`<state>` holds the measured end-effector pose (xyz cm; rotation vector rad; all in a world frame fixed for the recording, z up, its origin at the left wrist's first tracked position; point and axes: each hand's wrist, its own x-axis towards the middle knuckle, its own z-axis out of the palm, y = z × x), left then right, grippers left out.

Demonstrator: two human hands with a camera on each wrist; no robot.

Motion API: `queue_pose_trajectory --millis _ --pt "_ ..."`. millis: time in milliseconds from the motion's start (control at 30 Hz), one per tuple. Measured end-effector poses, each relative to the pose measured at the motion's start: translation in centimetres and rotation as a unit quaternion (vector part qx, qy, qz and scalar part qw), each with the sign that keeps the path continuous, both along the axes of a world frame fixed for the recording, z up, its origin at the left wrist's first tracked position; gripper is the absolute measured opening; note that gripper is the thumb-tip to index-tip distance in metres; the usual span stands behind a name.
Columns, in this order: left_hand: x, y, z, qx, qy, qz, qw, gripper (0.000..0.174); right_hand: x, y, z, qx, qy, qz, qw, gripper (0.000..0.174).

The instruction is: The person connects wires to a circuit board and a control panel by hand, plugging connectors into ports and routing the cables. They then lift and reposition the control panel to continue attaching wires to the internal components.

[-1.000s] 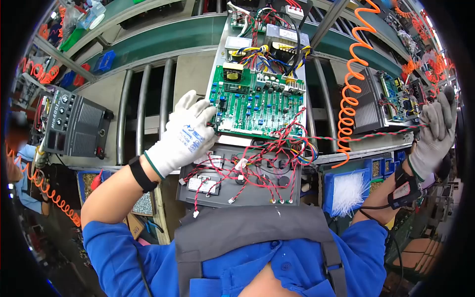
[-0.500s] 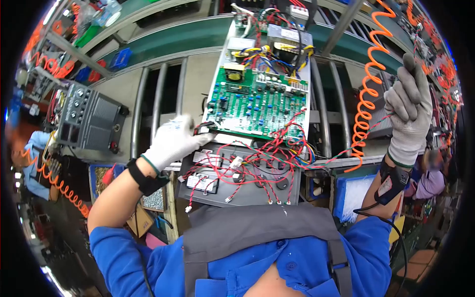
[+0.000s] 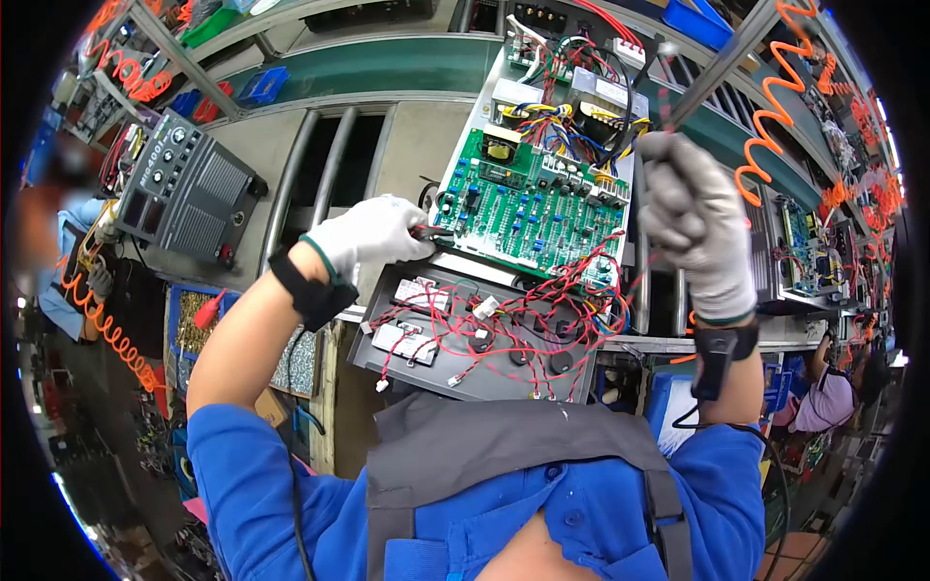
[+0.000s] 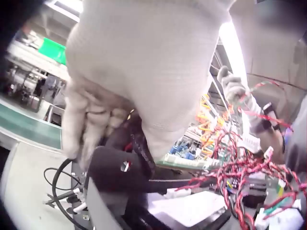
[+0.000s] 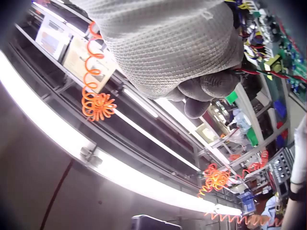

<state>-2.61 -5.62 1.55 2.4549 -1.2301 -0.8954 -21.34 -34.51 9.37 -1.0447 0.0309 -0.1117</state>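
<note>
My white-gloved left hand (image 3: 373,232) is at the near left corner of the green circuit board (image 3: 533,208), its fingers curled round a small dark object (image 3: 431,232) with a bit of red; the glove hides most of it. In the left wrist view those fingers sit above a dark panel edge. My gloved right hand (image 3: 693,218) is raised at the board's right side, fingers curled round a red twisted wire (image 5: 268,73). The wire's loose end sticks up above the fist, with a blurred white connector (image 3: 666,48) at its tip.
A grey panel (image 3: 455,363) with tangled red twisted wires (image 3: 572,290) lies between board and body. Transformers and coloured wiring fill the chassis behind. A grey machine (image 3: 184,189) stands left on the rollers (image 3: 329,174). An orange coiled hose (image 3: 765,116) hangs at right.
My right hand has come from far right, first up, then in beside the board, with the wire in it. My left hand moved off the board's edge and now holds the dark object.
</note>
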Motion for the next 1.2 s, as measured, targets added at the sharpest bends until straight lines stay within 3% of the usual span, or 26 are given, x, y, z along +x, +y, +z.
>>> queue_pose_trajectory --millis 33,100,133,167,233,267,500,700,767,833,900,967,1033,1067,1100,1200 --pt "0.7 0.2 0.0 0.035 0.074 0.036 0.996 0.038 0.5 0.8 -0.6 -0.010 0.042 0.001 0.999 0.038" --pt "1.3 1.1 -1.2 -0.017 0.174 0.054 0.983 0.041 1.5 1.4 -1.9 0.028 0.044 0.053 0.997 0.039" --pt "0.9 1.2 -0.4 -0.034 0.166 0.058 0.984 0.040 1.9 1.4 -2.1 0.042 0.034 0.076 0.996 0.041" --pt "0.3 0.9 0.6 -0.017 0.054 0.005 0.998 0.039 2.1 1.3 -2.1 0.045 0.030 0.078 0.995 0.041" --pt "-1.1 0.5 2.2 -0.001 -0.163 -0.088 0.983 0.038 2.4 1.2 -2.1 0.040 0.019 0.066 0.997 0.041" --pt "-1.8 0.1 2.5 0.000 -0.197 -0.098 0.975 0.034 2.4 1.2 -2.2 0.053 0.021 0.066 0.996 0.041" --pt "-2.1 -0.1 1.2 -0.073 -0.287 -0.043 0.954 0.020 3.5 1.4 -3.8 0.080 0.052 0.089 0.991 0.039" --pt "0.0 2.0 -0.8 -0.071 -0.367 -0.149 0.915 0.015 3.4 2.1 -3.9 0.096 0.054 0.104 0.988 0.039" --pt "0.0 3.4 -2.0 -0.017 -0.345 -0.180 0.921 0.014 3.1 2.9 -3.8 0.088 0.061 0.121 0.987 0.039" --pt "-0.3 4.1 -4.5 -0.097 -0.288 -0.091 0.948 0.017 2.7 3.7 -3.8 0.074 0.076 0.126 0.986 0.037" --pt "-0.7 3.8 -1.7 -0.019 -0.095 -0.018 0.995 0.024 2.4 4.7 -3.9 0.069 0.086 0.123 0.986 0.037" --pt "-0.8 3.5 0.6 -0.011 -0.201 -0.033 0.979 0.033 2.5 4.9 -4.8 0.077 0.095 0.132 0.984 0.036" --pt "-1.7 1.6 2.3 -0.201 -0.277 0.037 0.939 0.029 2.5 5.9 -5.2 0.099 0.100 0.106 0.984 0.035" --pt "-3.7 -0.1 4.7 -0.257 -0.165 0.116 0.945 0.023 3.0 6.0 -6.2 0.094 0.019 0.120 0.988 0.034" --pt "-5.2 -1.2 4.6 -0.363 0.072 0.186 0.910 0.031 3.3 6.7 -6.2 0.105 0.016 0.104 0.989 0.034" --pt "-9.0 -3.6 3.9 -0.377 0.316 0.155 0.857 0.056 3.6 7.8 -5.4 0.090 -0.054 0.033 0.994 0.037"
